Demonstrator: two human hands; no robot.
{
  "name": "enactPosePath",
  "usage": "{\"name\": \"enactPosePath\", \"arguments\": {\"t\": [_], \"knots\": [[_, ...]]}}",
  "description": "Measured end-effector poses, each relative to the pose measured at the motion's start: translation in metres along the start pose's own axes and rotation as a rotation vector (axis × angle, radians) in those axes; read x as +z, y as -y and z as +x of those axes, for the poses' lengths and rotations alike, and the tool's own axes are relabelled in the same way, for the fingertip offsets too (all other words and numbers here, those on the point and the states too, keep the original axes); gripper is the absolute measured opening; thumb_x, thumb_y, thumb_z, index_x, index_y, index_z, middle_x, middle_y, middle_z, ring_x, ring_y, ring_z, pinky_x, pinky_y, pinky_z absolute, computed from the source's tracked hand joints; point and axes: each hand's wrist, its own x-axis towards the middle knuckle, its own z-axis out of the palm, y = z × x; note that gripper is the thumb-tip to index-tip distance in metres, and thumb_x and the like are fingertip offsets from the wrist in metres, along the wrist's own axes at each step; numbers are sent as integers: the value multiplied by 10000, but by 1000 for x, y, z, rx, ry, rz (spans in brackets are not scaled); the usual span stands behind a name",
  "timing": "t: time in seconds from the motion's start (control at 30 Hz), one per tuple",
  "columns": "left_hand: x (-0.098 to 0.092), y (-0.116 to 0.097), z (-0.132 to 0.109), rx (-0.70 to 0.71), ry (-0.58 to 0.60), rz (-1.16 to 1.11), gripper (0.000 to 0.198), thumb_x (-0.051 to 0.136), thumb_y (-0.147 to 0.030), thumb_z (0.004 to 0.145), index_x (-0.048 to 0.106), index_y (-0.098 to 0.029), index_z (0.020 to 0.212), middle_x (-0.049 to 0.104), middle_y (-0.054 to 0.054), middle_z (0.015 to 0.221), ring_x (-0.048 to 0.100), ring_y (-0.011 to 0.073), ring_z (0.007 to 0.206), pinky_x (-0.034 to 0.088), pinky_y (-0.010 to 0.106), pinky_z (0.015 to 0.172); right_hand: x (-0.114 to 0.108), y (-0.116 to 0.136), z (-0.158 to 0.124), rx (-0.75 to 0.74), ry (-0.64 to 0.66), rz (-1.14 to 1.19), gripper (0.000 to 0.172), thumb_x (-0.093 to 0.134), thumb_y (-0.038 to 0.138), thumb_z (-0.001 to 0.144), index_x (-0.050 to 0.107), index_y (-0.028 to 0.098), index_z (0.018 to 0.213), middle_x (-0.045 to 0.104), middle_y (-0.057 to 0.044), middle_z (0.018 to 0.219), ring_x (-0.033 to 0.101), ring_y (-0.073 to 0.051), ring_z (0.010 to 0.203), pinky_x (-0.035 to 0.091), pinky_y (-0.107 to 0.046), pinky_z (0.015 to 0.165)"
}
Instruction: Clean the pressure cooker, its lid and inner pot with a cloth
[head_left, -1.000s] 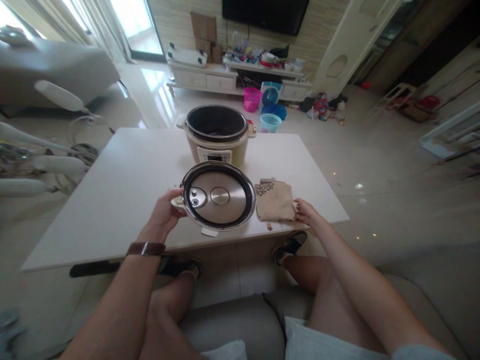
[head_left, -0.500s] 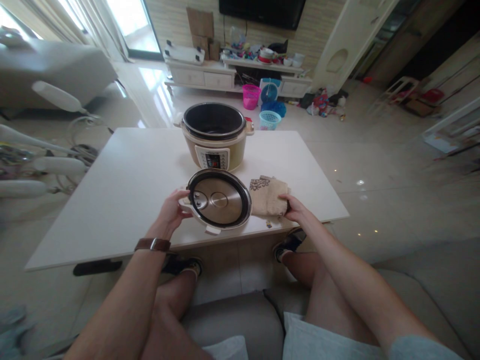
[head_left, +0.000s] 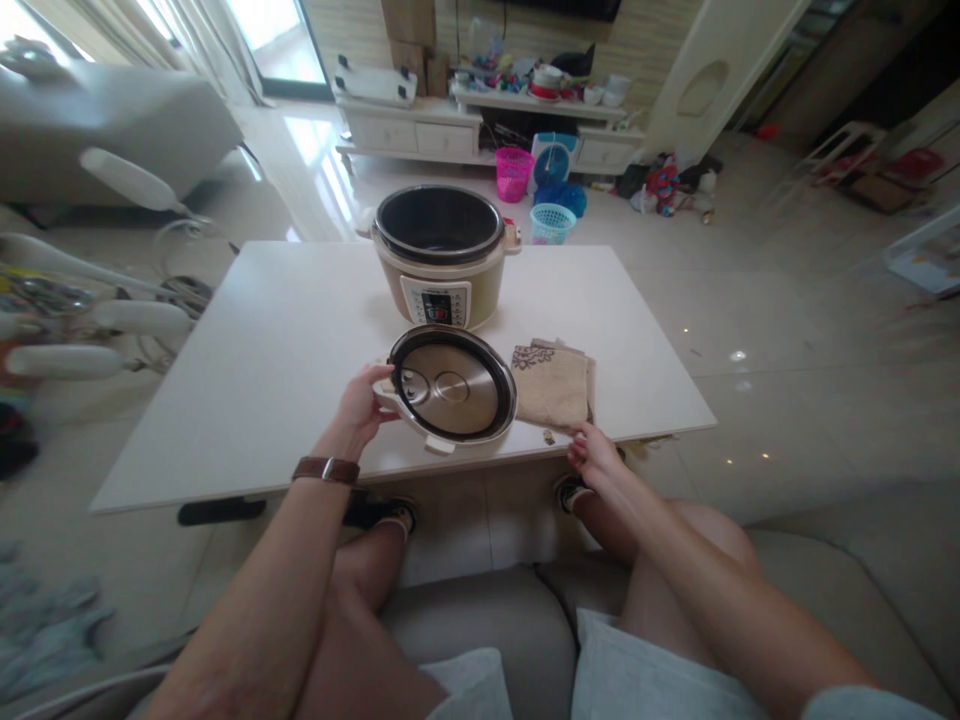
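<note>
Beige cloth (head_left: 553, 388) lay right of centre on the desk (head_left: 292, 330), the right hand (head_left: 595, 455) at its near edge, fingers curled, grip unclear. The left hand (head_left: 361, 405) clasped the tilted lid (head_left: 452, 387), centre.

Brown wristband (head_left: 307, 469) — silvery clasp (head_left: 328, 469), pale grey shorts (head_left: 637, 668), grey sleeve (head_left: 844, 703), dark shoes (head_left: 367, 509)
</note>
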Motion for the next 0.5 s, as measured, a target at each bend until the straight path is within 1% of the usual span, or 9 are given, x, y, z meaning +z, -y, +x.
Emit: {"name": "enactPosePath", "arguments": {"t": [0.07, 0.13, 0.23, 0.33, 0.4, 0.5], "knots": [[1, 0, -1, 1, 10, 12, 370, 723, -305, 603, 618, -215, 947, 614, -36, 718, 550, 150, 542, 507, 297, 529, 6, -9, -7, 19, -39, 45, 115, 667, 215, 834, 579, 258, 894, 598, 40, 615, 599, -123, 555, 506, -196, 509], [2, 0, -2, 2, 8, 14, 372, 723, -319, 600, 610, -219, 940, 612, -36, 726, 556, 152, 556, 511, 299, 539, 19, -9, -8, 15, -46, 106, 84, 643, 199, 872, 578, 252, 872, 656, 19, 685, 659, -118, 644, 561, -187, 595], [2, 2, -3, 13, 2, 19, 381, 713, -341, 598, 602, -221, 943, 610, -35, 745, 556, 152, 562, 509, 298, 538, 40, -4, -8, 3, -68, 187, 100, 594, 208, 947, 568, 249, 860, 649, 28, 694, 658, -89, 667, 566, -148, 650], [1, 3, -3, 30, 14, 32, 412, 720, -364, 595, 609, -221, 965, 621, -32, 781, 563, 147, 570, 503, 284, 531, 53, -8, -13, 23, -78, 224, 108, 581, 238, 979, 575, 246, 871, 670, 8, 705, 675, -109, 678, 568, -166, 626], [1, 4, -2, 31, 22, 41, 425, 727, -384, 595, 614, -224, 972, 624, -32, 795, 563, 144, 564, 499, 279, 520, 56, -13, -14, 29, -81, 241, 119, 576, 267, 992, 580, 245, 875, 680, -3, 706, 676, -124, 667, 548, -178, 574], [2, 5, -3, 37, 21, 42, 425, 722, -403, 598, 617, -230, 972, 638, -29, 817, 567, 143, 559, 500, 277, 510, 59, -12, -6, -1, -111, 285, 152, 579, 326, 1007, 565, 245, 879, 636, 33, 657, 621, -113, 587, 486, -166, 503]]}}
